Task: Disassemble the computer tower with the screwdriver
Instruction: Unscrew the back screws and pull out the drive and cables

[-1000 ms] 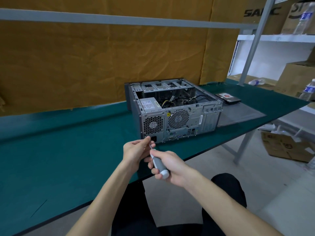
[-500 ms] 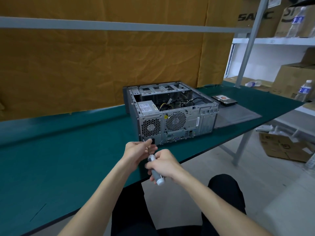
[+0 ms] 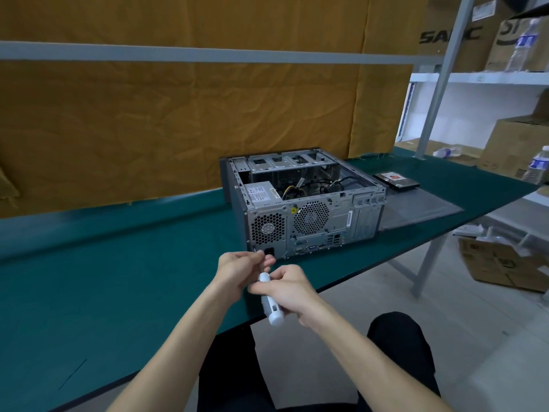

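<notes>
The computer tower (image 3: pixel 309 203) lies on its side on the green table (image 3: pixel 118 278), its side panel off and its rear face with two fan grilles towards me. My right hand (image 3: pixel 289 289) grips the white-and-grey handle of the screwdriver (image 3: pixel 271 307). The thin shaft points up and left towards the tower's lower left rear corner. My left hand (image 3: pixel 239 269) pinches the shaft near its tip, just in front of the power socket. The tip itself is hidden by my fingers.
The removed grey side panel (image 3: pixel 416 209) lies flat to the right of the tower, with a hard drive (image 3: pixel 396 180) behind it. Shelves with cardboard boxes (image 3: pixel 514 147) and water bottles (image 3: pixel 536 165) stand at the right. An orange cloth hangs behind the table.
Both hands with the screwdriver have stayed at the tower's lower left rear corner. The handle's butt has swung a little lower and to the right, and my view has shifted slightly.
</notes>
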Demonstrator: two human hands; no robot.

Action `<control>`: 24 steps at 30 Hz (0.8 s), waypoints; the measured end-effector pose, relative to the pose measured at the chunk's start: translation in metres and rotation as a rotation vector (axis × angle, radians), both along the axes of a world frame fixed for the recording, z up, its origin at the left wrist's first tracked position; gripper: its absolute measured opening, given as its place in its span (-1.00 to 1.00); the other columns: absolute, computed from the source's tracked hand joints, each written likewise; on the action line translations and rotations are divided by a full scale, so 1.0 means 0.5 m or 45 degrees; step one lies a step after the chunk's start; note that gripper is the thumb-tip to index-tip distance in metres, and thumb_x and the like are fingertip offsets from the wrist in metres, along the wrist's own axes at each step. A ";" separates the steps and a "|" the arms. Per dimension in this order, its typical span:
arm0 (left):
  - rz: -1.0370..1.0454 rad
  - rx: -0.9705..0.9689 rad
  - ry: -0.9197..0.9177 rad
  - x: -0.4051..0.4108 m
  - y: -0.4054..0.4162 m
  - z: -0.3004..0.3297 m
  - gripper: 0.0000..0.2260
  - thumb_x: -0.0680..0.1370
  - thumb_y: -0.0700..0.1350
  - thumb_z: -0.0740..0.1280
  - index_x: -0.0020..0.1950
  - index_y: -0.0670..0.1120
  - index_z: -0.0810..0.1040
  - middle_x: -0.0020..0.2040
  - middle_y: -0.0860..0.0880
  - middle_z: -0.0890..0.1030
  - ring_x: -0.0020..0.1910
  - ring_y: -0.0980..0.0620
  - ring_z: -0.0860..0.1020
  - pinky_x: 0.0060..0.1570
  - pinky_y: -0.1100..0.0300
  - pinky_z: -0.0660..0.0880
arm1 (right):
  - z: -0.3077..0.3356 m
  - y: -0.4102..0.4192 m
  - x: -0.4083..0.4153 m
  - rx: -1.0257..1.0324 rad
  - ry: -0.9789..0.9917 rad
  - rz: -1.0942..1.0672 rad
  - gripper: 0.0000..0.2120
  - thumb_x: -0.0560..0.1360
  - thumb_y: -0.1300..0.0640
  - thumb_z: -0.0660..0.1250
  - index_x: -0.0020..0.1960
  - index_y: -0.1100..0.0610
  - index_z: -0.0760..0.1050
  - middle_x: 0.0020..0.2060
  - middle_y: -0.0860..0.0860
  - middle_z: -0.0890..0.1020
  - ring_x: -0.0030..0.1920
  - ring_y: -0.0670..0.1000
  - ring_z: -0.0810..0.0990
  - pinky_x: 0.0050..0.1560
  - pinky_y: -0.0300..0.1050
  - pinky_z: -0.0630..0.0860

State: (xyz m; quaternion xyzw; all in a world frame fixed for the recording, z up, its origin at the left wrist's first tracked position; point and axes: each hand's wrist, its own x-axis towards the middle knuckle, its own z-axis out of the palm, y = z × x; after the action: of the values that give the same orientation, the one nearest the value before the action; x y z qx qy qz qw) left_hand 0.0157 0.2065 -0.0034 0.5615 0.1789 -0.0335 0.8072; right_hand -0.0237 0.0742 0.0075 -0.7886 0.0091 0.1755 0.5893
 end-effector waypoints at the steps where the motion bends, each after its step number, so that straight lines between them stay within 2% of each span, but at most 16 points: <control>1: -0.026 -0.080 0.002 0.000 0.001 0.001 -0.88 0.60 -0.34 0.34 0.04 -0.42 0.59 -0.14 -0.26 0.72 -0.28 -0.02 0.71 -0.32 0.21 0.62 | 0.001 -0.002 -0.001 0.099 0.099 0.046 -0.73 0.41 0.02 0.56 -0.10 0.12 0.51 -0.30 0.03 0.56 -0.38 -0.06 0.56 -0.38 -0.18 0.53; 3: -0.077 -0.198 -0.003 -0.002 0.002 0.003 -0.83 0.64 -0.35 0.26 0.15 -0.43 0.55 -0.08 -0.26 0.72 -0.24 -0.03 0.72 -0.29 0.22 0.63 | 0.011 -0.014 -0.007 0.487 0.495 0.223 -0.61 0.58 -0.09 0.40 0.12 0.24 0.47 -0.20 0.15 0.62 -0.26 0.07 0.64 -0.23 -0.02 0.64; 4: -0.102 -0.243 -0.011 -0.003 0.004 0.002 -0.81 0.66 -0.34 0.22 0.18 -0.43 0.53 -0.05 -0.26 0.72 -0.20 -0.03 0.72 -0.27 0.22 0.63 | 0.016 -0.022 -0.009 0.646 0.647 0.305 -0.57 0.65 -0.08 0.29 0.19 0.31 0.43 -0.14 0.24 0.64 -0.18 0.16 0.68 -0.14 0.06 0.67; 5: -0.121 -0.284 -0.009 -0.003 0.006 -0.001 -0.79 0.67 -0.33 0.19 0.21 -0.42 0.52 -0.02 -0.25 0.71 -0.16 -0.03 0.73 -0.25 0.23 0.64 | 0.017 -0.030 -0.009 0.724 0.698 0.365 -0.59 0.68 -0.02 0.22 0.22 0.36 0.41 -0.09 0.29 0.66 -0.13 0.21 0.70 -0.10 0.08 0.67; 6: -0.134 -0.307 0.003 -0.005 0.007 -0.001 -0.78 0.68 -0.32 0.18 0.22 -0.41 0.51 0.01 -0.25 0.71 -0.12 -0.04 0.73 -0.24 0.23 0.64 | 0.019 -0.035 -0.008 0.700 0.657 0.376 -0.64 0.68 0.06 0.22 0.22 0.38 0.42 -0.09 0.31 0.67 -0.13 0.22 0.71 -0.15 0.05 0.68; 8: -0.129 -0.210 0.024 -0.007 0.006 0.001 -0.81 0.66 -0.28 0.26 0.16 -0.40 0.54 0.02 -0.27 0.71 -0.08 -0.06 0.73 -0.23 0.21 0.64 | 0.018 -0.030 -0.009 0.438 0.397 0.289 -0.73 0.62 0.16 0.34 0.15 0.37 0.48 -0.18 0.28 0.70 -0.25 0.16 0.72 -0.32 -0.05 0.64; 10: -0.048 -0.006 0.012 -0.003 0.005 -0.001 -0.84 0.58 -0.26 0.41 0.04 -0.38 0.61 -0.03 -0.27 0.72 -0.14 -0.04 0.73 -0.25 0.19 0.64 | 0.015 -0.018 -0.009 0.165 0.146 0.188 -0.74 0.54 0.14 0.45 0.05 0.34 0.53 -0.31 0.23 0.69 -0.40 0.11 0.67 -0.43 -0.11 0.58; 12: -0.012 0.043 -0.019 0.001 0.002 -0.001 -0.90 0.56 -0.33 0.40 -0.05 -0.39 0.63 -0.04 -0.31 0.71 -0.26 -0.01 0.71 -0.29 0.20 0.63 | 0.007 -0.012 -0.006 0.087 0.089 0.149 -0.68 0.53 0.03 0.46 0.03 0.30 0.54 -0.37 0.16 0.66 -0.48 0.08 0.60 -0.46 -0.14 0.54; 13: -0.017 0.000 -0.019 0.001 0.000 0.000 -0.91 0.57 -0.38 0.36 -0.05 -0.41 0.61 -0.05 -0.32 0.70 -0.29 -0.02 0.70 -0.31 0.21 0.63 | 0.007 -0.014 -0.005 0.141 0.146 0.160 -0.65 0.55 -0.03 0.44 0.04 0.28 0.52 -0.37 0.14 0.66 -0.48 0.06 0.59 -0.45 -0.15 0.53; 15: -0.044 -0.120 -0.014 -0.001 -0.001 0.001 -0.89 0.61 -0.41 0.27 0.04 -0.44 0.57 -0.07 -0.32 0.70 -0.26 -0.05 0.72 -0.32 0.21 0.63 | 0.013 -0.026 -0.007 0.414 0.415 0.250 -0.61 0.63 -0.07 0.30 0.16 0.28 0.46 -0.24 0.21 0.68 -0.37 0.10 0.63 -0.34 -0.10 0.60; 17: -0.098 -0.205 -0.009 -0.002 0.004 -0.001 -0.84 0.64 -0.39 0.22 0.15 -0.44 0.53 -0.01 -0.30 0.70 -0.12 -0.07 0.73 -0.26 0.23 0.64 | 0.018 -0.044 -0.006 0.685 0.619 0.311 -0.64 0.68 0.04 0.17 0.27 0.33 0.38 -0.10 0.31 0.67 -0.21 0.18 0.69 -0.21 -0.01 0.66; 18: -0.130 -0.223 -0.005 -0.003 0.007 -0.001 -0.82 0.65 -0.37 0.21 0.18 -0.43 0.52 0.03 -0.29 0.70 -0.05 -0.08 0.73 -0.22 0.23 0.64 | 0.017 -0.049 -0.004 0.716 0.620 0.306 -0.66 0.67 0.10 0.18 0.29 0.36 0.38 -0.07 0.33 0.67 -0.18 0.19 0.70 -0.20 0.00 0.66; 20: -0.153 -0.158 0.012 -0.004 0.007 0.001 -0.83 0.64 -0.35 0.24 0.16 -0.42 0.53 0.03 -0.28 0.70 -0.03 -0.10 0.73 -0.21 0.21 0.65 | 0.013 -0.046 -0.001 0.556 0.444 0.249 -0.70 0.63 0.20 0.29 0.26 0.39 0.45 -0.10 0.34 0.68 -0.20 0.19 0.71 -0.25 0.00 0.66; 22: -0.096 -0.006 0.018 -0.001 0.003 0.000 -0.86 0.60 -0.32 0.36 0.08 -0.40 0.57 -0.04 -0.26 0.72 -0.09 -0.09 0.73 -0.24 0.19 0.65 | 0.011 -0.028 -0.004 0.252 0.210 0.159 -0.82 0.53 0.24 0.45 0.07 0.30 0.54 -0.20 0.28 0.69 -0.30 0.17 0.69 -0.28 0.00 0.65; 24: -0.068 -0.004 0.026 0.002 -0.001 0.001 -0.89 0.58 -0.36 0.36 0.05 -0.40 0.58 -0.09 -0.25 0.72 -0.19 -0.05 0.73 -0.27 0.21 0.64 | -0.001 -0.012 -0.003 0.082 0.060 0.090 -0.82 0.46 0.19 0.53 -0.08 0.18 0.53 -0.27 0.15 0.67 -0.33 0.09 0.65 -0.27 -0.03 0.62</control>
State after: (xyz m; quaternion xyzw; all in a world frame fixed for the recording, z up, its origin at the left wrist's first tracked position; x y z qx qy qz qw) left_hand 0.0169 0.2061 -0.0030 0.5645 0.1719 -0.0609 0.8050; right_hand -0.0254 0.0680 0.0072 -0.7647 -0.0106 0.2150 0.6073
